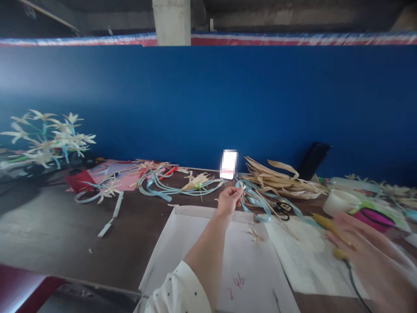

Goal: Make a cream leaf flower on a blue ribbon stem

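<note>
A person's left hand (230,200) reaches forward over the back edge of a shallow white cardboard tray (198,243), its fingertip grip closed on a small pale piece (243,186), beside loops of light-blue ribbon (257,200). To its right and closer to the viewer, the blurred right hand (368,252) appears to have its grip closed around a yellow-handled tool (327,224). The tool's long axis slants, its tip pointing back and left, towards the left hand and pale piece, well apart from both. The left hand is nearest the piece. Beneath lies a dark brown desk (130,226), strewn with dried husks (283,180). Behind stand a blue partition (276,95) and a concrete pillar (172,21).
</note>
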The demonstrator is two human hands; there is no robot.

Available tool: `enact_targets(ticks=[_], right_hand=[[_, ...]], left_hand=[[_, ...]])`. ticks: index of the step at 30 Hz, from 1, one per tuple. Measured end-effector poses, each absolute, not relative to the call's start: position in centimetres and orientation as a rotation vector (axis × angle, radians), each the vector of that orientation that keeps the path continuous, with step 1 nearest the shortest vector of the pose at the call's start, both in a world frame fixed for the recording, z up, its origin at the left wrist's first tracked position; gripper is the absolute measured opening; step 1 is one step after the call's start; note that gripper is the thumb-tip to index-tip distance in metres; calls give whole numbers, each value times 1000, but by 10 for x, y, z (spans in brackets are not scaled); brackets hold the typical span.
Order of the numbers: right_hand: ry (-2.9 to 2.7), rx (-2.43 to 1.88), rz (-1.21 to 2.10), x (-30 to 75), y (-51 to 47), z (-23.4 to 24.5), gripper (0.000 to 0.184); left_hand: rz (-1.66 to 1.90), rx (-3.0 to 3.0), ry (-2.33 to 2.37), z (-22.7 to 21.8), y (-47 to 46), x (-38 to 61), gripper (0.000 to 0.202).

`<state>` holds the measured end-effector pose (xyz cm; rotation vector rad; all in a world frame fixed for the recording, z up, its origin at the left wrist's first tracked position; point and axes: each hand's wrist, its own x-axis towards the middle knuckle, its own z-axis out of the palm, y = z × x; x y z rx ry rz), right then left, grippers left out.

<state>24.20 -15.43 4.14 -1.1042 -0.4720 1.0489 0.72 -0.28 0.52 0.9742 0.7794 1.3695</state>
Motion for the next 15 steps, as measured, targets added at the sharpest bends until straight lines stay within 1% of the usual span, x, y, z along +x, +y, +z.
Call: enact_targets(ticks=[4,6,8,11,13,15], right_hand=[[-554,-1038,971,180,-133,79,18],[-735,-983,880,148,-120,96,20],[-916,-993,818,122,-102,104,19],[-928,-1059,813,97,-69,99,22],[-796,-1101,853,89,-45,87,19],[-694,-1155,823,86,-26,71,16]], left_hand=[[1390,941,751,6,-3,7,33],[1370,932,749,7,-4,6,34],[1361,925,743,7,-4,6,35],[1385,901,728,5,-2,6,36],[1403,899,723,4,0,6,35],[1401,897,720,3,2,6,35]])
